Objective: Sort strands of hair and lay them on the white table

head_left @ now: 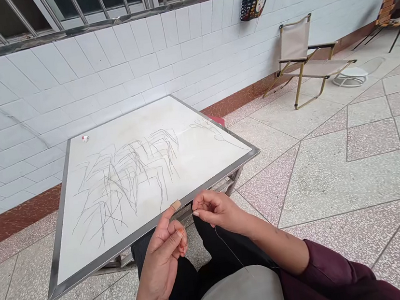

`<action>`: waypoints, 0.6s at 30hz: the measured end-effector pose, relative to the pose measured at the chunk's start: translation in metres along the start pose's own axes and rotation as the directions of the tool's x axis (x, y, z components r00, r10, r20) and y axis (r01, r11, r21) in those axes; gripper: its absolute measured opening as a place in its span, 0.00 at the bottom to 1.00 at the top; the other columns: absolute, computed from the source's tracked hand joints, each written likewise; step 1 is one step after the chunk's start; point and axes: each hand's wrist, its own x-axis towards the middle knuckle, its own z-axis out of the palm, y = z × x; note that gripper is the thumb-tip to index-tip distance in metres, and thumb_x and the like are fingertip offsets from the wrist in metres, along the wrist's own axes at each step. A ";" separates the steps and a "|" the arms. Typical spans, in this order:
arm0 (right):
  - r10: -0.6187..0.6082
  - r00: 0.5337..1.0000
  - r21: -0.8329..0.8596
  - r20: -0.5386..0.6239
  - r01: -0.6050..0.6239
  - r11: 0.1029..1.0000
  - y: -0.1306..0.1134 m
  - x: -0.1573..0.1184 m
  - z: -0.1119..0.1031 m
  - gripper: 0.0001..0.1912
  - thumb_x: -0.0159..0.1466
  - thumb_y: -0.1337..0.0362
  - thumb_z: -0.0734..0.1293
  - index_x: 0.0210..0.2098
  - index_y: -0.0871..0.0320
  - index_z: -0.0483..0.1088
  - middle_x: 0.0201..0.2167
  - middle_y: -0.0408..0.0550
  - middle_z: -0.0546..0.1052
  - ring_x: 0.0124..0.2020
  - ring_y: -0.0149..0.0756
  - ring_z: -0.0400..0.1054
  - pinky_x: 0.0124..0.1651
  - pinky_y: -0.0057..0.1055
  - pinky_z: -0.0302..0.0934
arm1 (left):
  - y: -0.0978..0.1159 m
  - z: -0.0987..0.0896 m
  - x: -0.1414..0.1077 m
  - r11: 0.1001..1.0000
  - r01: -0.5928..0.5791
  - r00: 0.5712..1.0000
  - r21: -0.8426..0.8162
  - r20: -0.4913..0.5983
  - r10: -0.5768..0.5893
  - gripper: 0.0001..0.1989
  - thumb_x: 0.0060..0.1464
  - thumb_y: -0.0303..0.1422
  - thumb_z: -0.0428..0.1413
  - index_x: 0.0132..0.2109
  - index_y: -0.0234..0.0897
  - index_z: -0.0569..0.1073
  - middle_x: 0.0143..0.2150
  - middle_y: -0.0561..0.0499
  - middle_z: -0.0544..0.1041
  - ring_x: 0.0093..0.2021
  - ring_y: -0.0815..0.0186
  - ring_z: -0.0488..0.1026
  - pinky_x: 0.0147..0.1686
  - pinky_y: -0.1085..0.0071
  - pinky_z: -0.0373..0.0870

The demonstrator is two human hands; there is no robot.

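Observation:
Both hands are over my lap, just off the front edge of a white table. My left hand pinches a thin wire between thumb and a curled finger, while its index finger, with a tan wrap near the tip, points up. My right hand pinches the same thin wire close to the left fingertips, and a length of it trails down toward my lap. Many bent thin dark wires lie in rows on the tabletop. Looped thin wires rest near its right corner.
A small red and white item sits at the table's far left corner. Behind the table is a tiled wall with a hanging black basket. A folding chair and a round white stand are on the floor to the right.

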 end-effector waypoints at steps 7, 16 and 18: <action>-0.156 0.986 -0.213 -0.051 0.142 0.967 -0.004 0.001 0.006 0.02 0.62 0.67 0.68 0.35 0.56 0.70 0.26 0.39 0.68 0.25 0.27 0.61 0.29 0.24 0.57 | 0.012 0.008 0.007 0.955 -0.036 0.999 0.296 -0.014 0.042 0.31 0.58 0.40 0.58 0.66 0.40 0.62 0.29 0.53 0.72 0.28 0.68 0.62 0.30 0.71 0.59; -0.227 0.968 -0.299 -0.106 0.186 0.936 -0.002 0.003 0.006 0.02 0.64 0.65 0.67 0.35 0.56 0.72 0.27 0.43 0.71 0.27 0.30 0.64 0.29 0.25 0.60 | 0.016 0.012 0.006 0.917 -0.053 0.993 0.395 -0.076 0.091 0.29 0.59 0.40 0.56 0.66 0.42 0.62 0.32 0.53 0.74 0.23 0.71 0.60 0.25 0.72 0.59; -0.245 0.964 -0.312 -0.106 0.201 0.928 -0.003 0.003 0.007 0.02 0.64 0.66 0.67 0.34 0.55 0.73 0.26 0.42 0.71 0.27 0.30 0.65 0.30 0.26 0.60 | 0.015 0.012 0.008 0.914 -0.060 0.994 0.400 -0.062 0.093 0.29 0.59 0.41 0.56 0.65 0.42 0.62 0.34 0.53 0.75 0.24 0.70 0.63 0.27 0.71 0.63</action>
